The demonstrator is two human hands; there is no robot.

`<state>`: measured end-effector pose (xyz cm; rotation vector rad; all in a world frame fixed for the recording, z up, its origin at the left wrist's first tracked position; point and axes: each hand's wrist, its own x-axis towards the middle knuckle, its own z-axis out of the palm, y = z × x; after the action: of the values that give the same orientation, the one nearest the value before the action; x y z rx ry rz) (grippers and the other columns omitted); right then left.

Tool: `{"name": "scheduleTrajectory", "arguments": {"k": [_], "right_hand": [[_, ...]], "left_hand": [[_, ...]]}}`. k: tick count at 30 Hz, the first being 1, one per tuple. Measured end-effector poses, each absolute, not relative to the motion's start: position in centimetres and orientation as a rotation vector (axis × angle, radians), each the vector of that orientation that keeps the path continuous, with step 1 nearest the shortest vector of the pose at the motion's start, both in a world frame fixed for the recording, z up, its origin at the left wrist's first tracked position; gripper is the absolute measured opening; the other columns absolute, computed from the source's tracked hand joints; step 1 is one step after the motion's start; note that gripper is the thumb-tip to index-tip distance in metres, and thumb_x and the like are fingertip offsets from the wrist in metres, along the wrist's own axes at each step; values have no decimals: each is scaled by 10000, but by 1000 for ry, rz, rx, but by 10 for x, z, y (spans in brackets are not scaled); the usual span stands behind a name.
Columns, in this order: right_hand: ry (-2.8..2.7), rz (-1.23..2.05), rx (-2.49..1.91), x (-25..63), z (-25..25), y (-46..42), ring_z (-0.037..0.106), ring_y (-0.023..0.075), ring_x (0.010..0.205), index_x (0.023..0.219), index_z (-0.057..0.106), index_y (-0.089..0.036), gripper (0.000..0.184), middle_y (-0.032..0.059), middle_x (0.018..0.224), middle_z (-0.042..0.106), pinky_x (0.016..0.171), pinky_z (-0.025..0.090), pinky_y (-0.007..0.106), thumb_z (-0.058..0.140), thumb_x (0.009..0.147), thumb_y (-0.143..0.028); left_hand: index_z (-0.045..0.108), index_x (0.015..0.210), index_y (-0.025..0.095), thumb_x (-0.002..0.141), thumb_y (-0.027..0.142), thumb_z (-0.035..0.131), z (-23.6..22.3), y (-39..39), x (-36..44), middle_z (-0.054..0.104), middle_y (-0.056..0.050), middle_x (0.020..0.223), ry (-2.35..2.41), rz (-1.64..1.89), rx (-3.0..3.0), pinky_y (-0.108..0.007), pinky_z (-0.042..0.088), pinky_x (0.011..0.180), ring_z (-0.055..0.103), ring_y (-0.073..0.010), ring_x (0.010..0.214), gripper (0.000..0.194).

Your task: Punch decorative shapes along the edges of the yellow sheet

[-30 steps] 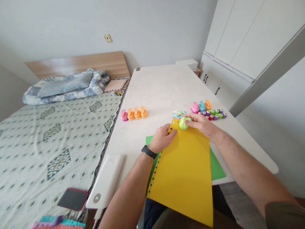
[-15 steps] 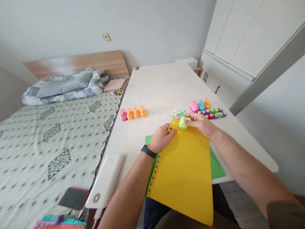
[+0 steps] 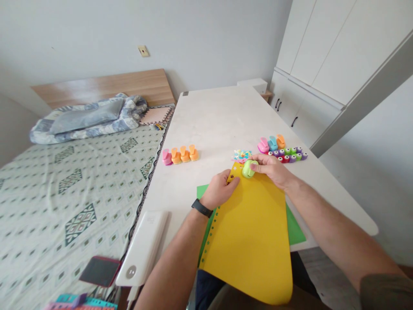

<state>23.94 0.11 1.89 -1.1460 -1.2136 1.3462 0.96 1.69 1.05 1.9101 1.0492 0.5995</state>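
A yellow sheet of paper (image 3: 251, 232) hangs over the table's near edge, with a row of small punched holes down its left side. My left hand (image 3: 221, 188) pinches its upper left corner, beside a few punched shapes. In my right hand (image 3: 269, 168) is a light green craft punch (image 3: 248, 168), set on the sheet's top edge with my thumb on its lever. Underneath lies a green sheet (image 3: 295, 228), partly covered by the yellow one. Just beyond the punch is a pile of small coloured paper cut-outs (image 3: 241, 155).
Pink and orange punches (image 3: 183, 154) stand in a row at left. More large punches (image 3: 272, 143) and several small ones (image 3: 292, 155) are grouped at right. A white power bank (image 3: 143, 247) lies at the table's left edge, near a dark phone-like device (image 3: 100, 270) on the bed (image 3: 41, 193).
The lower edge of the yellow sheet has shifted slightly right and curls more. Both hands stay almost in place, with the green punch still at the top edge.
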Motion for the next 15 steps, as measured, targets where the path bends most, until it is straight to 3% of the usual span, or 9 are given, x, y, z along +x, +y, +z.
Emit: {"name": "scheduleTrajectory", "arguments": {"k": [15], "right_hand": [[-1160,1381,-1163,239,14,3,659,211,803,998,748,-225,381,31,863,741,798,500,358,871,684,-402]], "left_hand": [[622,910,175,930,416,511,13,13,11,620,-1,790,1023,592,1901,-222,370,588,516,-133,687,266]]}}
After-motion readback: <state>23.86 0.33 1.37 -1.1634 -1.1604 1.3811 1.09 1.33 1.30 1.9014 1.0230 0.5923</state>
